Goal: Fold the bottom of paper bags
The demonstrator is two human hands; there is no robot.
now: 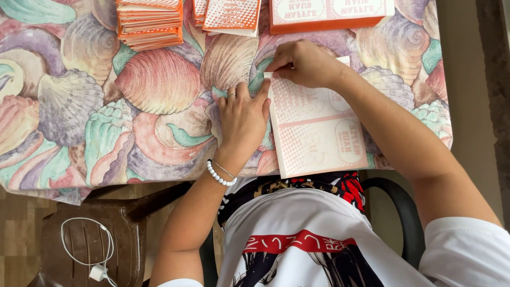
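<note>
Hands at work on a flat sheet of printed paper packaging [319, 127], pale orange and white with oval panels, lying at the near edge of a table covered in a seashell-patterned cloth [79, 106]. The left hand [241, 117] lies palm down and nearly flat on the cloth just beside the sheet's left edge, fingers together and extended, fingertips touching the sheet's far left corner; it grips nothing. A ring shows on one finger, and a white bead bracelet [220, 174] circles the wrist. The right hand [305, 62] rests on the sheet's far edge with fingers curled, thumb and fingertips pinching the paper at the far left corner.

Farther off, along the far side of the table, stands a stack of folded orange-and-white cartons [150, 24] at the left, a smaller pile of the same printed pieces [231, 16] in the middle, and a broad flat orange-edged bundle [329, 13] at the right, just beyond the right hand.

The person wears a white printed T-shirt [297, 239] and sits on a dark chair. Near left, below the table edge, a brown plastic chair [90, 239] holds a coiled white charging cable [87, 250] with its plug.
</note>
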